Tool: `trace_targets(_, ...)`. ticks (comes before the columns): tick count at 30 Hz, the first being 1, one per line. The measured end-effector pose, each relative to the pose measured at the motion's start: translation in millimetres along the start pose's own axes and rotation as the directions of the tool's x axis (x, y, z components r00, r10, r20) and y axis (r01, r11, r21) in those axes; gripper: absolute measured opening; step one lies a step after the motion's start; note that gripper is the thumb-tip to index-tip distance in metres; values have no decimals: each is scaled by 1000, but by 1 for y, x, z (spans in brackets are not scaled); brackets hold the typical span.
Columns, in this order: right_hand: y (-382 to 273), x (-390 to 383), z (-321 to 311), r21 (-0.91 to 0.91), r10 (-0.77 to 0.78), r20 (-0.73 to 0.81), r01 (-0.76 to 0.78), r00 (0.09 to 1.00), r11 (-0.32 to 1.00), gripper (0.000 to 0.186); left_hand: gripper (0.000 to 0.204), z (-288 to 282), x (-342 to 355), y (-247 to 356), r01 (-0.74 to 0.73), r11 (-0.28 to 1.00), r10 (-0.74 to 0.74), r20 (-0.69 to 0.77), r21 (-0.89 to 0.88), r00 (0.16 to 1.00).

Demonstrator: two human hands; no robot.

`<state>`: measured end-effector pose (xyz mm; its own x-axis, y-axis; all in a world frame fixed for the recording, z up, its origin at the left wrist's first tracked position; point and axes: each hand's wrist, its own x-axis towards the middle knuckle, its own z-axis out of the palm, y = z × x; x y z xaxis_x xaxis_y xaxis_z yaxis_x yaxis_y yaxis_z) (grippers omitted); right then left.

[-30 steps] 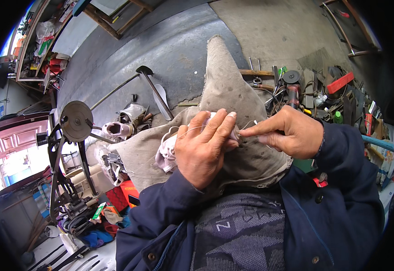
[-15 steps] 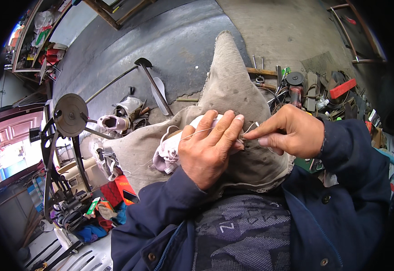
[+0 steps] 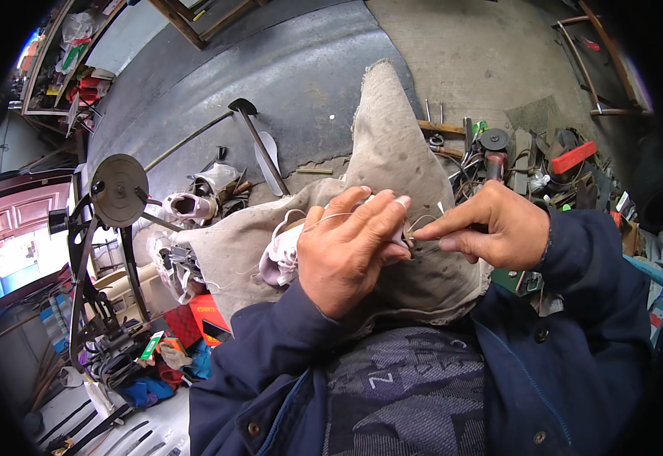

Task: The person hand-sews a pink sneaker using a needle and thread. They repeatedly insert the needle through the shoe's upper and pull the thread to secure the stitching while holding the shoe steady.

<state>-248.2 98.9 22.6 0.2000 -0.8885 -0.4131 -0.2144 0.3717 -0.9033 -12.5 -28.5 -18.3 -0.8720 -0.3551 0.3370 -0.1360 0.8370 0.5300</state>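
A pale pink lace-up shoe (image 3: 276, 257) lies on its side on the grey cloth (image 3: 401, 148) spread over my lap. My left hand (image 3: 346, 254) is closed over the shoe, pressing it down and hiding most of its middle. A thin white thread (image 3: 422, 218) makes a small loop by the shoe's right end, and more thread crosses my left fingers. Close beside that end is my right hand (image 3: 502, 226), its fingers curled and its index fingertip against the shoe's edge. What the right hand holds is hidden in its grip.
At left stands a black metal machine with a round wheel (image 3: 118, 190). Another pale shoe (image 3: 189, 207) rests on the floor behind it. Tools and scraps crowd the right side, among them an angle grinder (image 3: 495, 148) and a red block (image 3: 574, 157). A metal shoe stand (image 3: 259, 144) lies ahead.
My right fingertip stays at the shoe's right end, and the thread there now forms a wider loop. The shoe and my left hand have shifted only slightly.
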Motion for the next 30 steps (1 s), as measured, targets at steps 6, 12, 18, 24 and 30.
trace_targets(6,3,-4,-2,-15,-46,35,46,998,999,30,32,0,-3,6,-17,992,2,-128,-121,992)
trace_targets(12,9,-1,-3,-16,-97,24,97,995,995,30,24,5,-5,4,-14,998,16,34,-61,999)
trace_targets(18,9,0,1,-100,-158,-46,153,986,983,31,22,5,-2,3,-37,991,47,79,-130,996)
trace_targets(24,10,3,7,-108,-61,22,63,998,992,31,22,9,0,5,-56,987,64,50,-151,997)
trace_targets(30,21,11,0,202,335,141,-358,932,912,30,19,15,-4,1,-47,989,52,28,-139,998)
